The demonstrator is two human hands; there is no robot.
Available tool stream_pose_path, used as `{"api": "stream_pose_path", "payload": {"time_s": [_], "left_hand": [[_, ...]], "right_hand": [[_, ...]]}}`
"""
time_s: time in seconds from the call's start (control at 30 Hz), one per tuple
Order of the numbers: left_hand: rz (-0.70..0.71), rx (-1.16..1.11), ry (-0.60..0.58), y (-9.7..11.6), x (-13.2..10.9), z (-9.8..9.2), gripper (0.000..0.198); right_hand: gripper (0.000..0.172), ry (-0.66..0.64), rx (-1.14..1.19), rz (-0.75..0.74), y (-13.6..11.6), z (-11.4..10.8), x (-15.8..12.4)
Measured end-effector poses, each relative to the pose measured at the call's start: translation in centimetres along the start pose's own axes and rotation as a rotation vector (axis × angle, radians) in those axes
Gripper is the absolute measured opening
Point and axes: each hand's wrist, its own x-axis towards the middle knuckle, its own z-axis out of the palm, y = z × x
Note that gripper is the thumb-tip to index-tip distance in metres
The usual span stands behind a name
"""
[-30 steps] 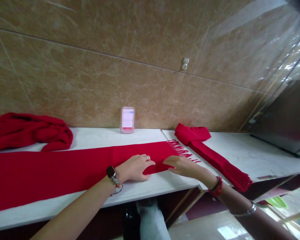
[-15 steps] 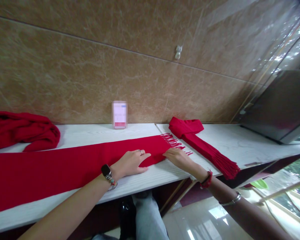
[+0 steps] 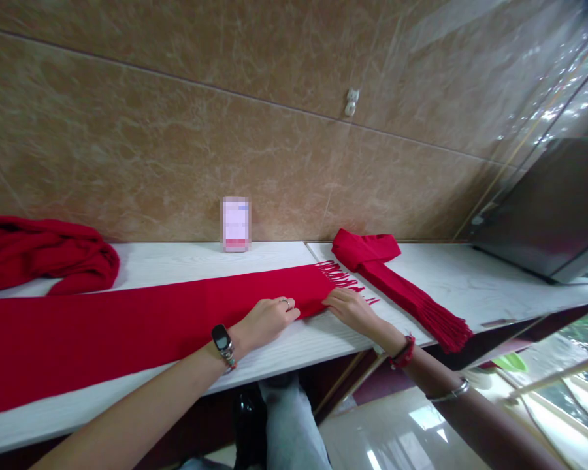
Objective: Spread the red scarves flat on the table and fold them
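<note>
A long red scarf point(image 3: 142, 320) lies spread flat along the white table, its fringed end toward the right. My left hand point(image 3: 269, 320), wearing a ring and a dark watch, is closed on the scarf's near edge a little short of the fringe. At the near corner by the fringe, my right hand point(image 3: 351, 310) pinches the same edge between thumb and fingers. Right of it rests a second red scarf point(image 3: 396, 281), folded narrow and looped at its far end, its fringe at the table's front edge. A crumpled red scarf point(image 3: 44, 254) is heaped at the far left.
A phone-like thing with a blurred screen point(image 3: 236, 224) leans on the brown marbled wall point(image 3: 176, 130) behind the white table point(image 3: 269, 352). A dark grey box-shaped thing point(image 3: 543, 209) stands at the right end. Below the front edge are my legs point(image 3: 294, 424).
My left hand has slid slightly right along the near edge, and its outstretched fingers have curled closed on the scarf. The right hand stays at the corner by the fringe.
</note>
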Motion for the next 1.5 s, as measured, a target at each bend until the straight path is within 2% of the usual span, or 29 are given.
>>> {"api": "stream_pose_path", "payload": {"time_s": [0.13, 0.5, 0.6, 0.73, 0.83, 0.93, 1.07, 1.17, 1.27, 1.4, 1.5], "left_hand": [[0.038, -0.036, -0.005, -0.1, -0.1, -0.1, 0.022], [-0.013, -0.23, 0.03, -0.7, 0.0, 0.5, 0.034], [-0.031, -0.355, 0.006, -0.9, -0.1, 0.9, 0.038], [-0.056, -0.454, -0.029, -1.1, -0.3, 1.0, 0.035], [-0.025, -0.505, -0.101, -1.2, -0.6, 0.6, 0.034], [-0.071, -0.496, -0.232, -1.3, -0.8, 0.3, 0.036], [-0.095, -0.442, -0.322, -1.2, -1.0, 0.5, 0.039], [-0.097, -0.406, -0.322, -1.1, -1.0, 0.6, 0.041], [-0.085, -0.375, -0.312, -1.1, -1.2, 0.5, 0.041], [-0.058, -0.353, -0.295, -1.3, -1.6, 0.5, 0.041], [-0.015, -0.323, -0.208, -1.2, -1.4, 0.6, 0.037]], "right_hand": [[0.024, -0.02, 0.044, -0.045, 0.3, -0.6, -0.8], [0.026, 0.092, 0.125, 0.047, 1.0, 0.0, -0.6], [0.026, 0.066, 0.155, 0.042, 0.8, 0.0, -0.8], [0.025, -0.032, 0.221, 0.048, 0.9, -0.5, -1.4], [0.028, -0.115, 0.309, 0.059, 1.4, -1.2, -1.7], [0.031, -0.149, 0.336, 0.068, 1.4, -2.0, -1.6], [0.036, -0.131, 0.342, 0.082, -0.6, -2.4, -0.5], [0.04, -0.167, 0.371, 0.07, -2.5, -1.9, 0.4], [0.042, -0.182, 0.346, 0.137, -3.0, -1.2, 0.4], [0.042, -0.187, 0.234, 0.304, -1.3, -1.0, -1.2], [0.042, -0.248, 0.152, 0.361, 0.1, -1.5, -2.1]]}}
